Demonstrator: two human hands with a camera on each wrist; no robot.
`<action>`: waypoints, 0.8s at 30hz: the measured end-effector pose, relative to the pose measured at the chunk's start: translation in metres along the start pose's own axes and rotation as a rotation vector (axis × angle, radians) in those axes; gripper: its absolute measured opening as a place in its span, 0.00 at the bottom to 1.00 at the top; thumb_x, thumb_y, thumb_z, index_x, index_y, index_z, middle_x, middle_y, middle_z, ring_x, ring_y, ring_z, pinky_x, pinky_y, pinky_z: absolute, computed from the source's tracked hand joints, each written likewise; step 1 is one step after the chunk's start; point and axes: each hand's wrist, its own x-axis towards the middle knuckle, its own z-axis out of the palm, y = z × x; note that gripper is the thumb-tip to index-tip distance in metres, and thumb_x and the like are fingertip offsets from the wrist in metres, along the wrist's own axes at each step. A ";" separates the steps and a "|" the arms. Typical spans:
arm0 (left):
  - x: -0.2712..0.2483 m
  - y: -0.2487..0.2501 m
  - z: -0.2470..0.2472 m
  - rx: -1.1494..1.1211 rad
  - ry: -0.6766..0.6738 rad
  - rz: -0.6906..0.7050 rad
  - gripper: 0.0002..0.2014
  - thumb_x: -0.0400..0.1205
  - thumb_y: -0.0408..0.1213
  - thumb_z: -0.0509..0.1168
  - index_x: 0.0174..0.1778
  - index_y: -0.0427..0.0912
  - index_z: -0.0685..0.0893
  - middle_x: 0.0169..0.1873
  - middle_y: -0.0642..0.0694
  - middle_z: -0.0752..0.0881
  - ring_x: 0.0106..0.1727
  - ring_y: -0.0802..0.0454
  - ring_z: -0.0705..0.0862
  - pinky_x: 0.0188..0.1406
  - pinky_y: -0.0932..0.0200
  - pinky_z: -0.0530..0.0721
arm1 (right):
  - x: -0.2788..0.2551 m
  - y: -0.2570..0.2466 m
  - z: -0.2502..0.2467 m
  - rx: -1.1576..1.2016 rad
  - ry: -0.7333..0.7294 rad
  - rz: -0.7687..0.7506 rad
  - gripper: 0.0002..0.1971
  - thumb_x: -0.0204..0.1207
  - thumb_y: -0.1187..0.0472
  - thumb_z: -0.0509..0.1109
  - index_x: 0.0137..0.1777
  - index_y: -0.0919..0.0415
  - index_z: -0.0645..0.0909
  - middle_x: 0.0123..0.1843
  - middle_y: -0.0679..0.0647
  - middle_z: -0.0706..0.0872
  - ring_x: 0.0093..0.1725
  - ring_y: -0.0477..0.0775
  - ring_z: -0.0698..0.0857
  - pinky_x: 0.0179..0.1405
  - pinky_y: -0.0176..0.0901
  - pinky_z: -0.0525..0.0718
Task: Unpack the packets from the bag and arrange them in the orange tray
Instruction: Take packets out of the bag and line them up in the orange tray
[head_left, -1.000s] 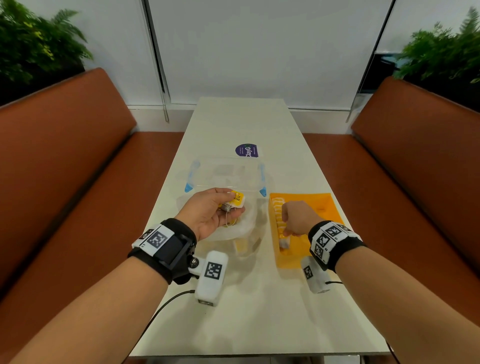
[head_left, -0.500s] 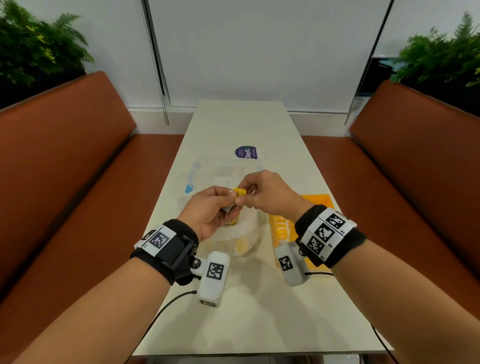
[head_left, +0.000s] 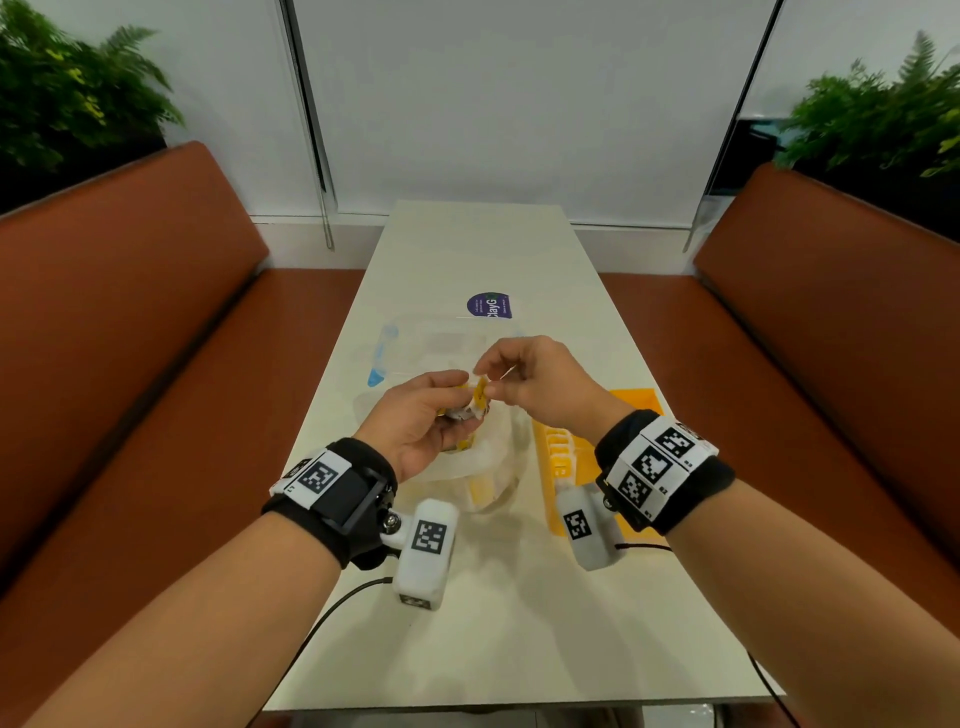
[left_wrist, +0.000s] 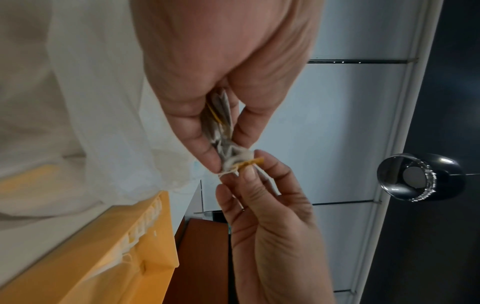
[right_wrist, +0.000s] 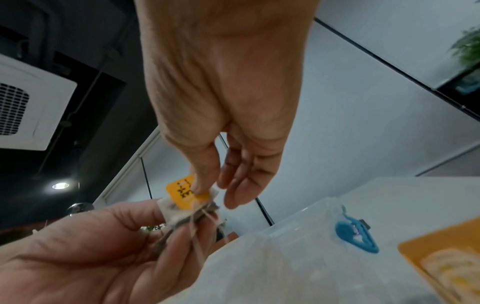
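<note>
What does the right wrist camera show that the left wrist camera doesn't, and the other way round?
Only the right wrist view shows the printed face of the yellow tag and the clear box's blue latch. Only the left wrist view shows the row of packets standing along the orange tray wall, and the tag edge-on. Both show the left hand holding a small bunch of tea packets while the right hand pinches the tag at the top, with the white bag below.
</note>
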 end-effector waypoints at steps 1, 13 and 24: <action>0.001 0.000 0.001 -0.007 0.010 0.017 0.11 0.79 0.21 0.66 0.54 0.35 0.81 0.42 0.37 0.85 0.41 0.48 0.86 0.40 0.56 0.90 | 0.000 0.001 0.002 0.046 0.036 0.052 0.08 0.73 0.66 0.75 0.51 0.57 0.84 0.38 0.52 0.85 0.36 0.48 0.83 0.46 0.47 0.86; 0.001 -0.002 0.002 0.083 0.075 0.106 0.16 0.73 0.12 0.65 0.47 0.37 0.80 0.35 0.39 0.83 0.35 0.48 0.84 0.39 0.57 0.86 | -0.008 0.004 0.011 0.352 0.009 0.263 0.19 0.74 0.69 0.74 0.62 0.63 0.75 0.33 0.56 0.73 0.35 0.62 0.87 0.34 0.49 0.87; 0.002 0.000 0.003 -0.034 0.109 0.001 0.10 0.84 0.28 0.58 0.56 0.34 0.83 0.43 0.38 0.81 0.38 0.46 0.80 0.42 0.55 0.84 | -0.013 0.016 -0.037 -0.640 -0.146 0.111 0.10 0.71 0.68 0.70 0.50 0.58 0.88 0.36 0.45 0.80 0.40 0.48 0.79 0.30 0.26 0.69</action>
